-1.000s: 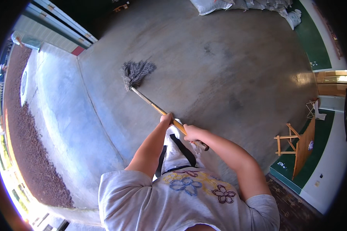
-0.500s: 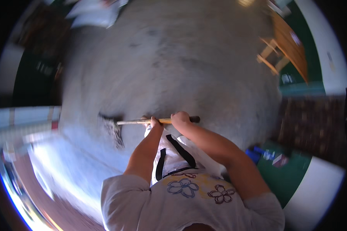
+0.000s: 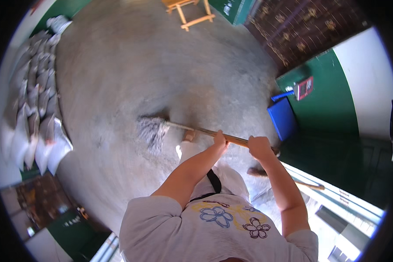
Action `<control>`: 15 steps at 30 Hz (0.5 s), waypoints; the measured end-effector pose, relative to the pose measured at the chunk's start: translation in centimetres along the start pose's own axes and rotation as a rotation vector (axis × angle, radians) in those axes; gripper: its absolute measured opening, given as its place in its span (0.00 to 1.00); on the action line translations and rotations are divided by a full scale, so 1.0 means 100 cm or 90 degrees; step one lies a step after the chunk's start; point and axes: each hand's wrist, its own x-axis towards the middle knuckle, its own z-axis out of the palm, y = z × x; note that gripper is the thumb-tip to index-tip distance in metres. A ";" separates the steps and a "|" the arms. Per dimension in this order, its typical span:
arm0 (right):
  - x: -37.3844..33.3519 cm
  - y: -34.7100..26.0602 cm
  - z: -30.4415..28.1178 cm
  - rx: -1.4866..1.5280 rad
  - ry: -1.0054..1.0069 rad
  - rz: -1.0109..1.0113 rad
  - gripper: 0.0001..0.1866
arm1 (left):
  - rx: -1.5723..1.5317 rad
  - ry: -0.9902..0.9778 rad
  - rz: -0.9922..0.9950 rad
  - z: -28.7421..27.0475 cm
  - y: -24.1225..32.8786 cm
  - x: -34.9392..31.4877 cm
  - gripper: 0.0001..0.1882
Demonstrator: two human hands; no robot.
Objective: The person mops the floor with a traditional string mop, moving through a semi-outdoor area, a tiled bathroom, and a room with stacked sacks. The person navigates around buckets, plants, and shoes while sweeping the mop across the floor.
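Both of my hands grip the wooden handle of a mop (image 3: pixel 236 139), which slants across in front of my body. My left hand (image 3: pixel 221 142) is wrapped round the middle of the handle. Farther right, close to its dark end, my right hand (image 3: pixel 260 147) is closed on it too. The grey string mop head (image 3: pixel 153 131) lies spread on the concrete floor (image 3: pixel 131 74), left of my forward foot (image 3: pixel 188 135).
Pale filled sacks (image 3: pixel 41 100) are stacked along the left wall. Wooden furniture (image 3: pixel 187 13) with slatted legs stands ahead. On the right are a dark patterned curtain (image 3: pixel 301 26), a blue panel-like object (image 3: pixel 282 118) and a green-and-white wall. A wooden stick (image 3: pixel 310 185) lies by the bright doorway.
My body has turned to the right, so the furniture and curtain have swung toward the front. The mop has come round with me, both hands still on its handle.
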 end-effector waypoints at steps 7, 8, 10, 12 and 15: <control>-0.006 0.015 0.033 0.156 -0.123 0.337 0.08 | 0.569 -0.085 0.035 0.073 -0.010 0.023 0.17; 0.002 0.008 0.035 0.203 -0.160 0.380 0.09 | 0.583 -0.093 0.080 0.079 -0.007 0.031 0.17; 0.020 -0.006 0.034 0.284 -0.218 0.465 0.12 | 0.740 -0.148 0.055 0.099 0.009 0.046 0.18; 0.046 -0.016 0.034 0.353 -0.244 0.532 0.12 | 0.816 -0.177 0.067 0.117 0.018 0.071 0.18; 0.078 -0.023 0.043 0.508 -0.236 0.595 0.15 | 0.973 -0.225 0.101 0.143 0.029 0.104 0.20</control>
